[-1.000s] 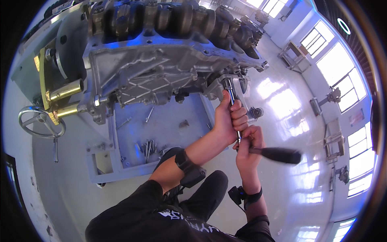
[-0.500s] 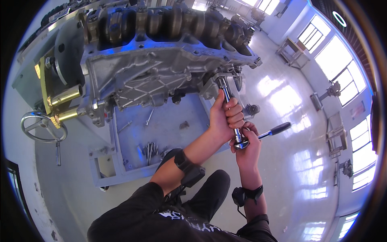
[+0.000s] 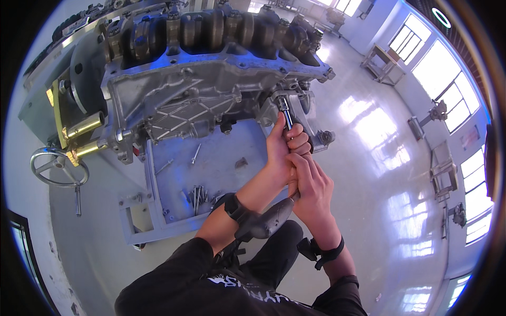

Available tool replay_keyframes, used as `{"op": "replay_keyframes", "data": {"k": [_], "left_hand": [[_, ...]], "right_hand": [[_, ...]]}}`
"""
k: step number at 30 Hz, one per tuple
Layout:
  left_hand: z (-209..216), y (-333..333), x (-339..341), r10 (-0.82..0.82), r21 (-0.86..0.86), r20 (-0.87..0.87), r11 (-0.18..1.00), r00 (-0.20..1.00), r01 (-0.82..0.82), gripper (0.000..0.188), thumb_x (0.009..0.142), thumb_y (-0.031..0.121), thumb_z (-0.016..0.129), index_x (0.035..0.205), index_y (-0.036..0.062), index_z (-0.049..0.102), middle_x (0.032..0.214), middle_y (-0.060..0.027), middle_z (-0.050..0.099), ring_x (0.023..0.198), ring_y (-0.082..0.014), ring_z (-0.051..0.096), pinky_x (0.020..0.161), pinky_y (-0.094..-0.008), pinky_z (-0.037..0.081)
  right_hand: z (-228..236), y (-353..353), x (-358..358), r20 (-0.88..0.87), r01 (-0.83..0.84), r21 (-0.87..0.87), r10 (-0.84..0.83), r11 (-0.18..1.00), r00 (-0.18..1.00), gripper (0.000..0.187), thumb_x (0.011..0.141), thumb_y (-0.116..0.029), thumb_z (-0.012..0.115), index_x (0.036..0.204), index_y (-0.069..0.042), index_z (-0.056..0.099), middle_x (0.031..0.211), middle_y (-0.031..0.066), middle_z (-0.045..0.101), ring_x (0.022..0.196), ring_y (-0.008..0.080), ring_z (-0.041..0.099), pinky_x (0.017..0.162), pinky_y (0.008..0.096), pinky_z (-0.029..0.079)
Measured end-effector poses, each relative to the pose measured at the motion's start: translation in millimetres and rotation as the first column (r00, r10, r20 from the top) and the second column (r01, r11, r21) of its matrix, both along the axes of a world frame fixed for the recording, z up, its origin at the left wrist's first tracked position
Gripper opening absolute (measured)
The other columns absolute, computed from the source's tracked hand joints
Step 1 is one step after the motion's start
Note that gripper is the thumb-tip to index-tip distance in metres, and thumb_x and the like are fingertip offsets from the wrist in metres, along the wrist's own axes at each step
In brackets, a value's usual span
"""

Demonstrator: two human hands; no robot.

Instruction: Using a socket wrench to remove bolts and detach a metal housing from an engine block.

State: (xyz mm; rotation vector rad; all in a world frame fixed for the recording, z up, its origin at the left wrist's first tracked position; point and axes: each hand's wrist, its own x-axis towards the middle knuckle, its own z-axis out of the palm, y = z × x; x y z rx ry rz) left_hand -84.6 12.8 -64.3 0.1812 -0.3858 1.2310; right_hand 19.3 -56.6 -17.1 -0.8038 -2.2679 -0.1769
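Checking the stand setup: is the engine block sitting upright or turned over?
Turned over. The engine block shows its crankshaft on top, while both hands grip a ratchet wrench at its end.

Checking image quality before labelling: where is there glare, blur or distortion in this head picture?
Head view: window glare washes the glossy floor at right; fisheye bends edges near the dark rim; the ratchet handle below the right hand is motion-smeared; the left hand and engine block look sharp.

Glossy pale floor [image 3: 390,174], bright windows [image 3: 448,84]
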Motion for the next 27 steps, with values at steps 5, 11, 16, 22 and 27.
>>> {"op": "replay_keyframes", "data": {"k": [5,11,16,22,27], "left_hand": [[-8,9,-4,-0.083,0.14,0.051,0.987,0.995,0.075,0.053,0.094,0.062,0.044,0.065,0.0182,0.04,0.052,0.0087,0.023,0.045,-0.0068,0.02,0.043,-0.0248,0.018],[-4,7,-2,-0.124,0.26,0.088,0.961,0.988,0.098,0.053,0.095,0.061,0.043,0.066,0.0162,0.04,0.052,0.0073,0.024,0.045,-0.0071,0.023,0.042,-0.024,0.023],[-4,8,2,-0.129,0.276,0.129,0.957,0.983,0.089,0.052,0.095,0.06,0.043,0.069,0.0154,0.041,0.054,0.0072,0.025,0.045,-0.007,0.023,0.042,-0.025,0.024],[3,6,5,-0.07,0.235,0.124,0.971,0.99,0.039,0.051,0.095,0.059,0.044,0.069,0.0155,0.041,0.054,0.0077,0.023,0.044,-0.0068,0.021,0.042,-0.0243,0.02],[-1,10,-1,-0.099,0.263,0.136,0.963,0.986,0.06,0.051,0.096,0.059,0.044,0.069,0.0154,0.041,0.053,0.008,0.022,0.044,-0.0077,0.018,0.042,-0.0261,0.018]], "right_hand": [[-16,5,5,-0.376,-0.142,-0.335,0.006,0.932,0.927,0.025,0.083,0.0,0.059,0.107,-0.003,0.055,0.095,0.0098,0.064,0.065,0.0243,0.062,0.052,0.0344,0.047],[-16,13,18,-0.813,-0.85,-0.473,-0.487,0.233,0.319,0.013,0.098,-0.013,0.048,0.105,-0.004,0.053,0.083,0.0072,0.057,0.061,0.0154,0.054,0.048,0.0259,0.043],[-18,19,24,-0.568,-0.953,-0.301,-0.805,0.012,0.17,0.016,0.099,-0.018,0.044,0.102,-0.004,0.052,0.072,0.0041,0.051,0.057,0.0122,0.048,0.044,0.0225,0.035],[9,9,18,-0.713,-0.494,-0.625,-0.185,0.604,0.676,0.006,0.097,-0.007,0.047,0.1,-0.004,0.052,0.07,0.0008,0.051,0.058,0.0137,0.052,0.048,0.0261,0.043],[18,-8,-4,0.374,0.128,-0.011,-0.115,0.992,0.92,0.041,0.06,0.003,0.063,0.099,-0.006,0.055,0.081,0.006,0.059,0.075,0.0262,0.059,0.054,0.0369,0.049]]}}
